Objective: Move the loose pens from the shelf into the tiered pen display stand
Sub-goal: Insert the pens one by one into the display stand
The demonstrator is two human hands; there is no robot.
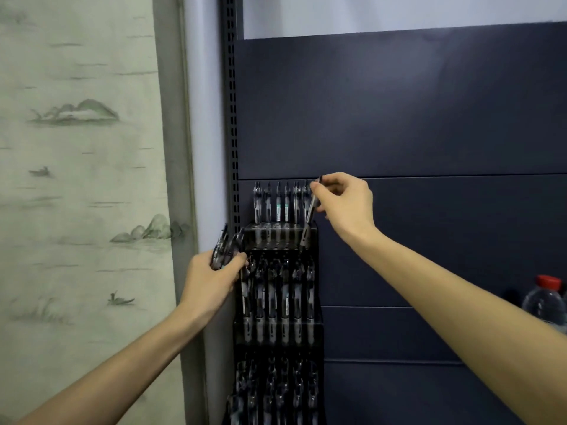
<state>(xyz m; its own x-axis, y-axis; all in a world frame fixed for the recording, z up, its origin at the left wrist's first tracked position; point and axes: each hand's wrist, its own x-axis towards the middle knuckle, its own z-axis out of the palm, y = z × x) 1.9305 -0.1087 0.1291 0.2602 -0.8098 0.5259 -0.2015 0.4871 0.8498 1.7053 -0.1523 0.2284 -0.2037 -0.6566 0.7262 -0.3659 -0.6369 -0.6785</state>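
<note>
Right hand [343, 204]: pinched one pen [310, 214], tilted, its tip at the stand's [306, 328] top tier.
Left hand [211, 283]: gripped a bundle of pens [225, 248] beside the stand.

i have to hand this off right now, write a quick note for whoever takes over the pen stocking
Right hand: pinches one pen, tilted, its tip going into the right end of the display stand's top tier.
Left hand: grips a small bunch of pens beside the stand's left edge.
Done: the top tier holds a row of upright pens; the lower tiers look stocked.
Left: seat the tilted pen, then place the bunch. The shelf with loose pens is out of view.
</note>
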